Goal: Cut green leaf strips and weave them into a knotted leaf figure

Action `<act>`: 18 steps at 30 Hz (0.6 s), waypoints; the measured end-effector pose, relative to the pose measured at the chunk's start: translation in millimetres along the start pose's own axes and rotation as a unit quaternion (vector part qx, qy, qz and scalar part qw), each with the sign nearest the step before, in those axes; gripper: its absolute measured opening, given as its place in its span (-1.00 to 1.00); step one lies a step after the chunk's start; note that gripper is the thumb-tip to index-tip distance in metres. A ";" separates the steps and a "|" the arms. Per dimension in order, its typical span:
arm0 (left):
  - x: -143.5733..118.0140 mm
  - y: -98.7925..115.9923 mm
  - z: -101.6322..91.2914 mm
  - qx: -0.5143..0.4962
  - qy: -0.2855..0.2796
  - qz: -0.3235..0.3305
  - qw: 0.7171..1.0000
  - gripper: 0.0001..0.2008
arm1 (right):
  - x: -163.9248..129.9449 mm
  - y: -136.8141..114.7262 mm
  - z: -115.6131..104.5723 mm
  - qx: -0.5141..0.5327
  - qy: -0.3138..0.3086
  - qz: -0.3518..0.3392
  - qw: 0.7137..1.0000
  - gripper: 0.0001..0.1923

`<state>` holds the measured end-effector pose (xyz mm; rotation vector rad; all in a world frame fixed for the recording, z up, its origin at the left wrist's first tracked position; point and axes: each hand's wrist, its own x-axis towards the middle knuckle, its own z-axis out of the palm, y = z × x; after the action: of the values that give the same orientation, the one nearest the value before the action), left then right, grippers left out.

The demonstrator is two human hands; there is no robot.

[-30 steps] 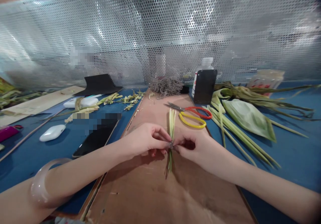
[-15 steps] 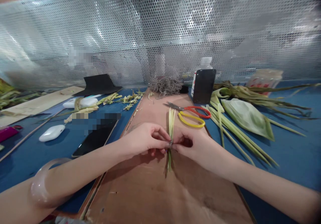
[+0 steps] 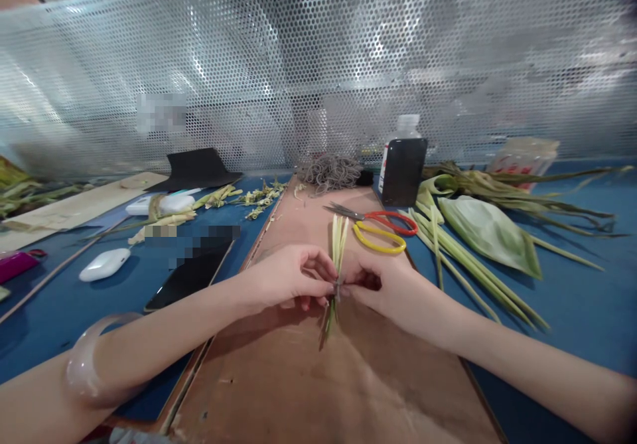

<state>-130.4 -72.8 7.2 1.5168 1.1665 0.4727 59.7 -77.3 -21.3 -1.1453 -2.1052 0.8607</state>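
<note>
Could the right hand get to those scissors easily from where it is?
Probably yes. The scissors lie on the board just beyond the right hand, nothing between, though it pinches the leaf strips now.

Leaf bundle [image 3: 338,245]: several thin pale-green strips gathered side by side, held roughly upright above brown board, slightly tilted. Upper ends fan a little, tips near yellow scissor handle. Lower ends darker green, hanging just above board. Bundle pinched at mid-length between fingertips of both hands; small grey binding visible at pinch point, kind unclear. Strips look fresh, uncut ends uneven.
</note>
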 end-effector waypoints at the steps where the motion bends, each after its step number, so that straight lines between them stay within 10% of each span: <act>1: 0.2 0.0 -0.1 -0.001 0.000 -0.001 1.000 -0.78 | -1.0 -1.7 -0.8 -0.003 -0.008 -0.006 1.000 -0.91; 18: -0.1 0.4 -2.8 0.017 0.007 0.011 1.000 -0.76 | -5.6 -12.6 -0.5 -0.091 -0.011 -0.015 0.996 -0.84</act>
<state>-132.6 -71.4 8.5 1.5590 1.1749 0.4821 56.4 -87.4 -12.5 -1.1979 -2.2492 0.6810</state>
